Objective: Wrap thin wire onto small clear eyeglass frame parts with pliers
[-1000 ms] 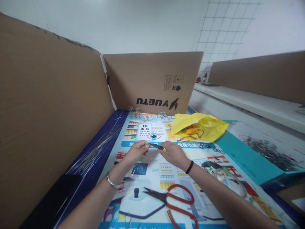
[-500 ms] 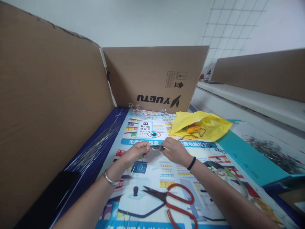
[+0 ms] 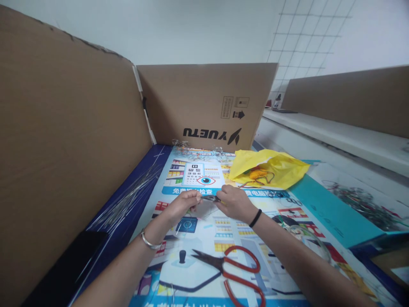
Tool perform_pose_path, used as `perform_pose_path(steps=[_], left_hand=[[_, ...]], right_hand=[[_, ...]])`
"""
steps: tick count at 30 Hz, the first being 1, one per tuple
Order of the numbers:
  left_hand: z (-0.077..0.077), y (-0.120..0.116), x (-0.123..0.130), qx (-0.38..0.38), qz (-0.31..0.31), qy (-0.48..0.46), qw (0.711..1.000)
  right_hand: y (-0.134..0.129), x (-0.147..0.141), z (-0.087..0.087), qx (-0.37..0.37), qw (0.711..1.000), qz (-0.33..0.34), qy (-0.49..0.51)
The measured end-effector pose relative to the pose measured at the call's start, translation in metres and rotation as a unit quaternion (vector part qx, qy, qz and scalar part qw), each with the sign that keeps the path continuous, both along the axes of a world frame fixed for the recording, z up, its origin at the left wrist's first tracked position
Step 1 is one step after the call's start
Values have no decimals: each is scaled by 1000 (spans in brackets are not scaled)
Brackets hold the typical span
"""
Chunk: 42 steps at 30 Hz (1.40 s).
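Small dark-jawed pliers are in my right hand, whose fingers wrap round the handles. The jaws point left and reach the fingertips of my left hand. My left hand is closed in a pinch on a thin wire, mostly hidden by the fingers; fine strands show faintly below it. Both hands are just above the printed poster sheet. Nearer to me lie scissors with red handles, blades pointing left.
A yellow bag with orange thread lies at the back right. Long thin wires and a black object lie left. Tangled wire pieces are at the right. Cardboard panels stand at the back and left.
Both hands stay almost in place. The pliers' jaws have turned slightly, and the view has shifted a little.
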<state>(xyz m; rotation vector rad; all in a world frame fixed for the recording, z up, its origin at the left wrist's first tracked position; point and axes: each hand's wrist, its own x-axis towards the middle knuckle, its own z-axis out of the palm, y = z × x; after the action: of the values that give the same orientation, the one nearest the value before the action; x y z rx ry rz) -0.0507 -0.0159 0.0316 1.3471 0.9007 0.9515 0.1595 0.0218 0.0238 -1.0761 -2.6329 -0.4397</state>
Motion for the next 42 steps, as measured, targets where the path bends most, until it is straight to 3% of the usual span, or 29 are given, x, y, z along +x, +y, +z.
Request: perform_pose_path(steps=[6,12,17,22,29,42], left_hand=[[-2,0,2,-20,13,-6,1000],[-8,3,1,28,46,40,998],[-11,8,-1,42,149,55,986],[-14,11,1,-4,247,-50,968],[-8,2,11,-53,239,-125,962],[-10,-3,19,-79,208,-151,963]], right_hand=[[0,-1,-3,-34,999,-8,-6],[-4,-5,-3,-61,997,-55,5],[-2,-8,-8,-90,988,-102,73],[1,-13,-20,-142,966,-70,205],[-8,-23,-29,-116,954,43,274],[-6,-21,-30,-102,939,68,321]])
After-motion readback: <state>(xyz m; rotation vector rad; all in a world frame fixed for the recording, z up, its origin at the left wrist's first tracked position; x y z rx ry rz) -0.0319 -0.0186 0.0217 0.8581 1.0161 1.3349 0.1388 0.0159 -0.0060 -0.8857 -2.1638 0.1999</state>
